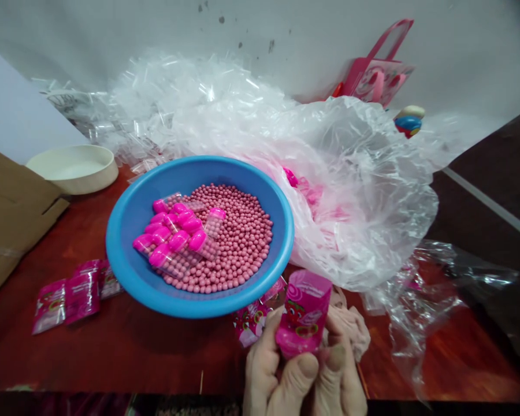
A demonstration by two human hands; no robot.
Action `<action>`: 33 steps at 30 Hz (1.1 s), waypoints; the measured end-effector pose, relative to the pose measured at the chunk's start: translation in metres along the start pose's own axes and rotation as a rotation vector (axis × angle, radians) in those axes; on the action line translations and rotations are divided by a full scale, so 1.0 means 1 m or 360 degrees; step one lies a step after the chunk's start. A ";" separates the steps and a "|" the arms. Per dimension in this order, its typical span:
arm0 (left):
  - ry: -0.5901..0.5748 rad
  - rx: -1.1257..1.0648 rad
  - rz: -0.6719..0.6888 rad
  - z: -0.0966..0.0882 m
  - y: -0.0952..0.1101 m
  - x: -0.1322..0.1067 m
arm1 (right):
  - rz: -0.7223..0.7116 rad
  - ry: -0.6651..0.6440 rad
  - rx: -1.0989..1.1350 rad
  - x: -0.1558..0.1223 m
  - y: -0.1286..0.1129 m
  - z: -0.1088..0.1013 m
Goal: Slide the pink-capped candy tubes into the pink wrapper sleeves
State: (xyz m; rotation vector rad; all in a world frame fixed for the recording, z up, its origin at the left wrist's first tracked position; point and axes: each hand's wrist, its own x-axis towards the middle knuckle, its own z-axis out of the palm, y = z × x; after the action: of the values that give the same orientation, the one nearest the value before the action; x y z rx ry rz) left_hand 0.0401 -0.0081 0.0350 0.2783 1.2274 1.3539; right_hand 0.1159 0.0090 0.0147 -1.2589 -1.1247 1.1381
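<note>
At the bottom centre my left hand and my right hand both pinch one small pink printed packet, thumbs pressed on its lower edge. The packet stands upright just in front of a blue bowl. The bowl holds a heap of small pink beads and several clear tubes with pink caps lying on the beads. Under my hands lie another pink packet and a crumpled pale cloth.
Three pink packets lie on the red-brown table at the left. Beside them are a brown cardboard box and a cream dish. Crumpled clear plastic bags fill the back and right; a pink gift bag stands by the wall.
</note>
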 end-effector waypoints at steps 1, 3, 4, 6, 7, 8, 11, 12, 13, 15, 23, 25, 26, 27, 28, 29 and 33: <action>0.0044 0.0090 -0.0019 -0.003 0.001 0.001 | -0.0081 0.0072 -0.0063 0.000 -0.002 0.001; 0.0057 0.0302 -0.0008 -0.008 0.005 0.003 | -0.0285 0.0194 -0.0235 0.003 -0.007 -0.002; 0.0047 0.0408 0.0013 -0.009 0.008 0.004 | -0.0358 0.0181 -0.0331 0.006 -0.009 -0.006; 0.0027 0.0598 0.0049 -0.008 0.015 0.005 | -0.0290 -0.0050 -0.0438 0.013 -0.014 -0.017; 0.0010 0.0687 0.0043 -0.006 0.019 0.005 | -0.0175 -0.0135 -0.0428 0.018 -0.016 -0.022; -0.0015 0.0770 0.0023 -0.004 0.023 0.006 | -0.0038 -0.0167 -0.0381 0.022 -0.017 -0.025; -0.0126 0.0946 -0.0021 0.001 0.034 0.008 | 0.0266 -0.0040 -0.0159 0.030 -0.022 -0.026; -0.0170 0.0973 -0.0012 0.002 0.037 0.009 | 0.0311 -0.0001 -0.0091 0.030 -0.024 -0.023; -0.0217 0.0991 0.0007 0.002 0.039 0.010 | 0.0357 0.0014 -0.0021 0.030 -0.026 -0.019; -0.0312 0.1041 0.0023 0.002 0.041 0.013 | 0.0465 -0.0004 0.0129 0.028 -0.032 -0.010; -0.0531 0.1075 0.0153 -0.002 0.037 0.016 | 0.0685 -0.0192 0.0366 0.023 -0.043 -0.005; -0.0615 0.1040 0.0190 -0.004 0.039 0.018 | 0.0457 -0.0246 0.0186 0.024 -0.041 -0.009; -0.0669 0.1022 0.0184 -0.004 0.041 0.019 | 0.0346 -0.0278 0.0086 0.025 -0.039 -0.011; -0.0726 0.1000 0.0170 -0.005 0.043 0.021 | 0.0262 -0.0319 0.0012 0.026 -0.038 -0.012; -0.0774 0.0985 0.0153 -0.005 0.045 0.022 | 0.0223 -0.0362 -0.0024 0.027 -0.037 -0.013; -0.0806 0.0980 0.0143 -0.004 0.046 0.022 | 0.0240 -0.0403 -0.0007 0.027 -0.036 -0.014; -0.0805 0.0880 -0.0037 -0.005 0.050 0.022 | 0.0537 -0.0448 0.0351 0.030 -0.032 -0.013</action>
State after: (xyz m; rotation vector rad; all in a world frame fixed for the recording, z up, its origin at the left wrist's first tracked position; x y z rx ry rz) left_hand 0.0023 0.0223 0.0603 0.9323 1.1367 0.8230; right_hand 0.1324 0.0372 0.0467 -1.1650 -0.9751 1.6876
